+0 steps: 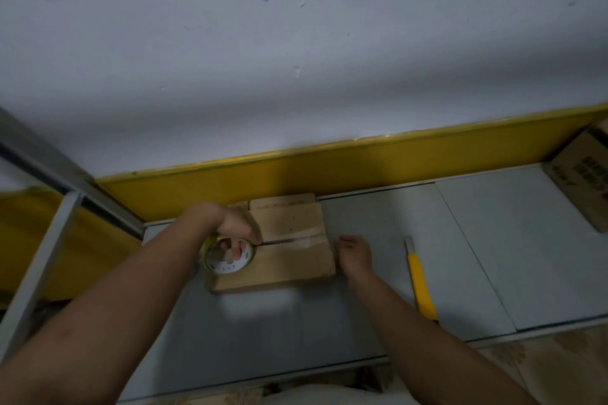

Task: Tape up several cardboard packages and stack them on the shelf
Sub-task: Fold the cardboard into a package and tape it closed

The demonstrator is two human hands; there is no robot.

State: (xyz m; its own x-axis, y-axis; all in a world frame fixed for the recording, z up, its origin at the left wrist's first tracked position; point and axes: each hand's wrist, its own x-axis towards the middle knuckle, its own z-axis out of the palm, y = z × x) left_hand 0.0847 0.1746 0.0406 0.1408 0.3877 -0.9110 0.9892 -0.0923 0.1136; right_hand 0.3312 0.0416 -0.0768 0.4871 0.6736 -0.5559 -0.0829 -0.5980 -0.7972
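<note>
A flat cardboard package [289,260] lies on the grey shelf board [378,233], close to the yellow back rail. A strip of clear tape [304,238] runs along its middle seam from the right edge. My left hand [235,227] grips a roll of clear tape [227,255], fingers through its core, at the package's left side. My right hand [353,253] rests against the package's right edge, fingers curled on the tape end there.
A yellow utility knife [419,286] lies on the shelf to the right of my right hand. A printed cardboard box [582,181] stands at the far right. A yellow rail [329,174] borders the back; a grey metal upright [42,256] stands at left.
</note>
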